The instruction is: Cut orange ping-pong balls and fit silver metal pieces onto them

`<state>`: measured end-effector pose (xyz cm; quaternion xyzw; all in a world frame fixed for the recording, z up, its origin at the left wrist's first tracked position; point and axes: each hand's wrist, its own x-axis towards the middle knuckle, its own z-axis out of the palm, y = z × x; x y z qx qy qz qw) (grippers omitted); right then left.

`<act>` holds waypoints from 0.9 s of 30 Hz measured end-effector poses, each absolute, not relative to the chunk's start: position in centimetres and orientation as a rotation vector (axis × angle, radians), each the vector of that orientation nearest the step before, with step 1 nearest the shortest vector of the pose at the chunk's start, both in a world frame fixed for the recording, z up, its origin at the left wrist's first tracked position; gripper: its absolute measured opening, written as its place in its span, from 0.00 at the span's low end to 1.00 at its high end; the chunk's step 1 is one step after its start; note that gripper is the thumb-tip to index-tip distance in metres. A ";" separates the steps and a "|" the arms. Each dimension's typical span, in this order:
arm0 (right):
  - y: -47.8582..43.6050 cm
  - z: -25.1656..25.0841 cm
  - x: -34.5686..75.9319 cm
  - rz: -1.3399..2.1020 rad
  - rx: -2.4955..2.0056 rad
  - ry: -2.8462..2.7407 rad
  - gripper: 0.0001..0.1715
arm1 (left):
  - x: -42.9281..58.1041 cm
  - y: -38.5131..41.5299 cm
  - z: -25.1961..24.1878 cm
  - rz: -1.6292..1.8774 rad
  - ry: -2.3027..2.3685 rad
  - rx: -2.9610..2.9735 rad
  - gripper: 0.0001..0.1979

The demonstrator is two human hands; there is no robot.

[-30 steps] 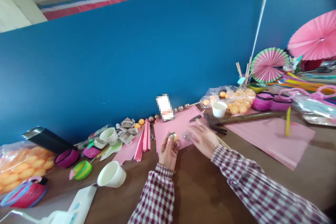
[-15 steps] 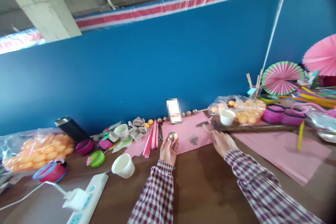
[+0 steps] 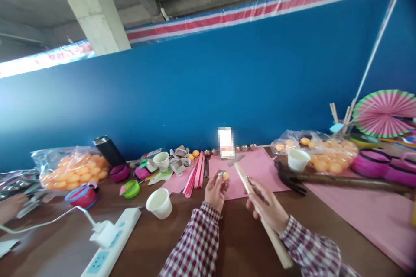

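Observation:
My left hand (image 3: 215, 191) pinches an orange ball (image 3: 224, 175) whose upper side is covered with shiny silver studs. My right hand (image 3: 268, 207) is closed around the wooden handle of a small hammer (image 3: 243, 176). Its thin dark head points away from me, close to the right of the ball but not touching it. Both hands are above the table's near part, just in front of a pink paper sheet (image 3: 260, 166). The small pile of silver pieces on that sheet is hidden behind the hammer and right hand.
Silver-studded balls (image 3: 252, 147) line the back edge. A claw hammer (image 3: 318, 178) and a white cup (image 3: 298, 159) stand right, by bagged orange balls (image 3: 334, 160). Left are another white cup (image 3: 159, 203), a power strip (image 3: 112, 242) and another person's hand (image 3: 13, 208).
My right hand has lifted the small hammer and brought it left, close to the ball. My left hand still holds the ball. The view has shifted left.

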<state>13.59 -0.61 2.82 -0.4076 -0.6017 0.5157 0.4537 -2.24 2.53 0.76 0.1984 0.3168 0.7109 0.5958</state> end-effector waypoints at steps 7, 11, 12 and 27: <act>-1.6 2.9 13.5 0.968 -1.045 -1.703 0.28 | -2.8 2.9 0.4 1.769 0.766 0.402 0.13; -1.7 3.2 13.5 1.014 -1.058 -1.722 0.29 | -2.9 3.0 0.3 1.798 0.781 0.416 0.15; -1.7 3.2 13.5 1.026 -1.058 -1.747 0.29 | -2.9 3.0 0.3 1.798 0.791 0.425 0.15; -1.9 2.7 13.1 1.019 -1.054 -1.718 0.29 | -2.9 3.1 0.3 1.838 0.860 0.468 0.16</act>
